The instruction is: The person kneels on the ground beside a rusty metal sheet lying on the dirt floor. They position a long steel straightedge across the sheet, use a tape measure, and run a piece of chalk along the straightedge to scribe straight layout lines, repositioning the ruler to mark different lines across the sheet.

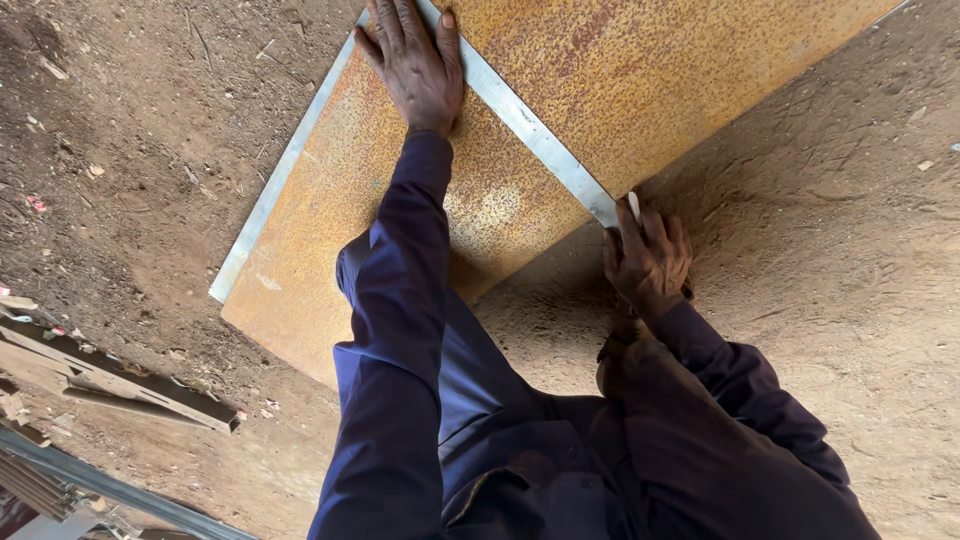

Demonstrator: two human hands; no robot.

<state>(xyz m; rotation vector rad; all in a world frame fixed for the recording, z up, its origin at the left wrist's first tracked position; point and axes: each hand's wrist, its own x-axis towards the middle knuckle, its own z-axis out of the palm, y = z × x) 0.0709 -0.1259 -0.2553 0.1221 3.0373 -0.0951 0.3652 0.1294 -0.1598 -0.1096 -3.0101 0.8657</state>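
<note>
A large rusty orange metal sheet (620, 70) lies flat on the dirt ground. A grey metal framing square lies on it, one arm (530, 130) crossing the sheet, the other arm (275, 190) along its left edge. My left hand (415, 65) presses flat on the square near its corner, fingers spread. My right hand (648, 262) sits at the sheet's near edge, closed on a small white marking stick (633, 207) whose tip touches the end of the square's arm. Dark blue sleeves cover both arms.
Brown dirt ground (820, 220) surrounds the sheet. Metal bars and angle pieces (120, 385) lie at the lower left, with more scrap (60, 490) in the corner. Small debris dots the soil at the upper left.
</note>
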